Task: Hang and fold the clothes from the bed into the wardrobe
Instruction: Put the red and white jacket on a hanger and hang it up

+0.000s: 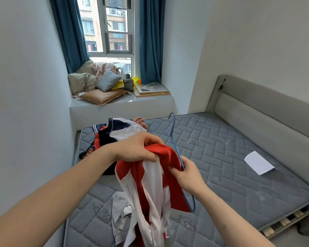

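Observation:
A red and white garment (150, 184) hangs in front of me over the bed. My left hand (137, 148) grips its red top edge. My right hand (187, 173) pinches the red cloth together with a thin blue wire hanger (173, 139), whose hook points up and away toward the window. The hanger's lower end sticks out below my right wrist. A pile of clothes (114, 134) in white, navy, red and black lies on the far left of the grey quilted mattress (230, 157). A light grey garment (120, 211) lies crumpled on the mattress near me.
A white sheet of paper (259, 163) lies on the right of the mattress. A grey padded headboard (268, 107) runs along the right wall. The window ledge (114, 102) behind the bed holds cushions, bedding and small items. Blue curtains frame the window.

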